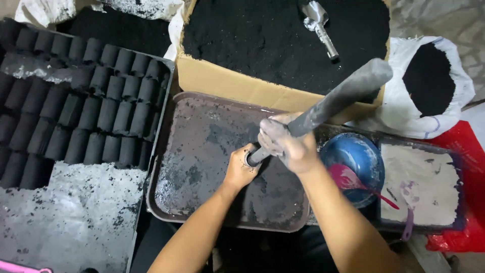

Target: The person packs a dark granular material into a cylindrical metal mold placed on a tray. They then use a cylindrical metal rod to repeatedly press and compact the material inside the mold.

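hands both closed: left (240,169) around mould (249,157), right (285,141) around rod (333,101), mid-tray (172,126).

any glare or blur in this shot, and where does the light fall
Head view: light falls mostly on the middle, with the right hand, the left hand and the grey rod well lit; a faint sheen shows on the brown tray and glare on the metal scoop; the corners go dark, and nothing looks badly blurred.

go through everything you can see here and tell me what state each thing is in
Left hand: wrapped around a small tube on the brown tray.
Right hand: gripping a grey rod, tilted, tip in the tube.
Cardboard box: open, holding black powder.
Metal scoop: lying on powder.
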